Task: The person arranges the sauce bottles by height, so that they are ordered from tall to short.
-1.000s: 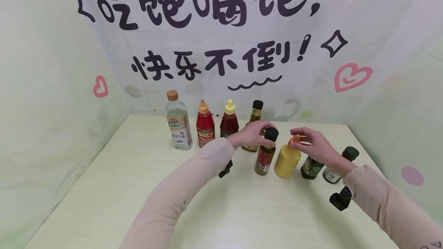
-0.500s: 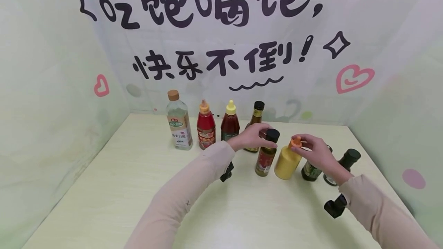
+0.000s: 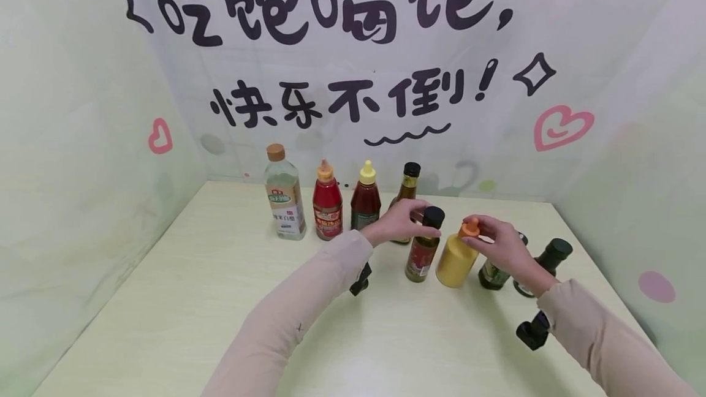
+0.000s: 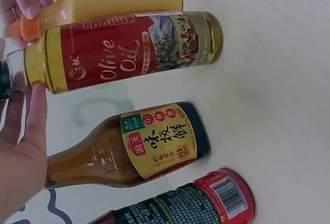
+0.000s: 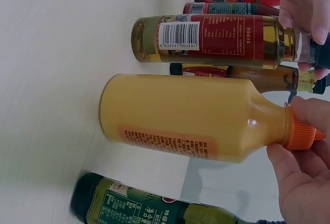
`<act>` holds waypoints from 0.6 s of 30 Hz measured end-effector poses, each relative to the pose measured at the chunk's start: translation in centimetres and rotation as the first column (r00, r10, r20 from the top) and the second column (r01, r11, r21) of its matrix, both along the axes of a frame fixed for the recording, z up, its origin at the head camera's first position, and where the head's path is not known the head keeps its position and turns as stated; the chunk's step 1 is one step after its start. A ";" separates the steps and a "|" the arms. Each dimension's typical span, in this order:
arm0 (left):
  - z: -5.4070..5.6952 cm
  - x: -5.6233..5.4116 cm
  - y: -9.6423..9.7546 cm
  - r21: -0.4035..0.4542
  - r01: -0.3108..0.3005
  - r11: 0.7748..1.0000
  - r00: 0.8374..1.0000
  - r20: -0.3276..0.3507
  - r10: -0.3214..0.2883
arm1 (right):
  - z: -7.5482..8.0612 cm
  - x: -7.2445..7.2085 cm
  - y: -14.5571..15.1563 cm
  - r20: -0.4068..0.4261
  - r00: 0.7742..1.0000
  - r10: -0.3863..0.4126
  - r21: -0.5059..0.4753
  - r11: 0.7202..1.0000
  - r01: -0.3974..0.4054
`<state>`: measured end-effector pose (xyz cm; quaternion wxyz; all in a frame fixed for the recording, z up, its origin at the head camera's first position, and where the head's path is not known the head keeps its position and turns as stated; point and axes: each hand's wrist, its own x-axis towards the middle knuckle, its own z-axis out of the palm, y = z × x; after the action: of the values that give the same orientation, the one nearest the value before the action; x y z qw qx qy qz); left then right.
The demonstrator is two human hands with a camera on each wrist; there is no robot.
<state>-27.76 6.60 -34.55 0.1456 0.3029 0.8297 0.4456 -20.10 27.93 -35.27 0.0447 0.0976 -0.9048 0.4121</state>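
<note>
My left hand (image 3: 398, 223) holds the neck of an olive oil bottle (image 3: 421, 257) just below its black cap. Its red label, reading Olive Oil, faces the left wrist view. Beside it on the right stands a yellow squeeze bottle (image 3: 456, 263), upright on the table. My right hand (image 3: 501, 246) pinches that bottle's orange cap (image 5: 300, 129) between thumb and fingers. Behind the left hand, a soy sauce bottle (image 4: 160, 144) with a yellow label is partly covered in the head view. A green-labelled bottle (image 5: 139, 203) stands just right of the yellow one.
Left of the hands stand a clear vinegar bottle (image 3: 285, 204), a red sauce bottle (image 3: 328, 210) and a dark red sauce bottle (image 3: 365, 204) with a yellow tip. Another dark-capped bottle (image 3: 553, 254) is at the far right, partly behind the right wrist. A lettered backdrop (image 3: 342, 139) rises behind the table (image 3: 182, 299).
My right hand has come down slightly and its fingers have closed around the orange cap. The left hand keeps its hold on the olive oil bottle, and both bottles stand where they were.
</note>
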 end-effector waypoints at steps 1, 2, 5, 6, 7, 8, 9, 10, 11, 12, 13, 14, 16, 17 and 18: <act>-0.1 0.0 0.0 0.006 -0.006 1.000 1.000 0.004 0.006 | 0.0 0.0 0.0 0.001 1.000 0.003 0.001 1.000 -0.003; -0.2 0.0 0.0 0.012 -0.012 1.000 1.000 0.007 0.012 | 0.0 -0.1 0.0 0.001 1.000 0.006 0.001 1.000 -0.006; -0.3 0.1 -0.1 0.037 -0.020 0.999 1.000 0.021 0.019 | 0.0 -0.2 0.0 -0.005 1.000 0.015 0.006 1.000 -0.015; -0.3 0.2 -0.1 0.044 -0.019 0.999 1.000 0.022 0.018 | 0.0 -0.2 0.0 -0.007 1.000 0.017 0.008 1.000 -0.017; -0.4 0.2 -0.1 0.053 -0.014 0.999 1.000 0.019 0.013 | -0.1 -0.2 0.0 -0.008 1.000 0.019 0.010 1.000 -0.019; -0.4 0.2 -0.1 0.057 -0.009 0.998 1.000 0.014 0.009 | -0.1 -0.2 0.0 -0.009 1.000 0.020 0.010 1.000 -0.020; -0.5 0.2 -0.2 0.064 -0.003 0.998 1.000 0.009 0.002 | -0.1 -0.2 0.1 -0.009 1.000 0.021 0.011 1.000 -0.021; -0.6 0.1 -0.1 0.067 0.004 0.998 1.000 0.000 -0.004 | -0.1 -0.2 0.1 -0.008 1.000 0.021 0.012 1.000 -0.021; -0.7 0.1 -0.1 0.070 0.009 0.997 1.000 -0.007 -0.009 | -0.1 -0.2 0.1 -0.008 1.000 0.021 0.012 1.000 -0.021; -0.7 0.1 -0.1 0.074 0.011 0.997 1.000 -0.010 -0.011 | -0.1 -0.2 0.1 -0.008 1.000 0.020 0.011 1.000 -0.020; -0.8 0.1 -0.1 0.074 0.015 0.997 1.000 -0.017 -0.013 | -0.1 -0.2 0.1 -0.006 1.000 0.018 0.010 1.000 -0.018; -0.8 0.1 -0.1 0.075 0.017 0.997 1.000 -0.024 -0.016 | -0.1 -0.2 0.0 -0.006 1.000 0.017 0.010 1.000 -0.016; -0.7 0.1 -0.2 0.078 0.025 0.997 0.999 -0.038 -0.022 | -0.1 -0.2 0.0 -0.007 1.000 0.012 0.008 1.000 -0.012; -0.7 0.2 -0.2 0.081 0.029 0.996 0.999 -0.044 -0.025 | -0.1 -0.1 0.0 -0.008 1.000 0.011 0.007 1.000 -0.011; -0.6 0.2 -0.2 0.082 0.033 0.996 0.998 -0.053 -0.029 | -0.1 -0.1 0.0 -0.010 1.000 0.010 0.007 1.000 -0.010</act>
<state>-27.57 6.42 -35.19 0.1183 0.3328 0.8092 0.4695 -20.23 27.94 -35.39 0.0467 0.1043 -0.9056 0.4085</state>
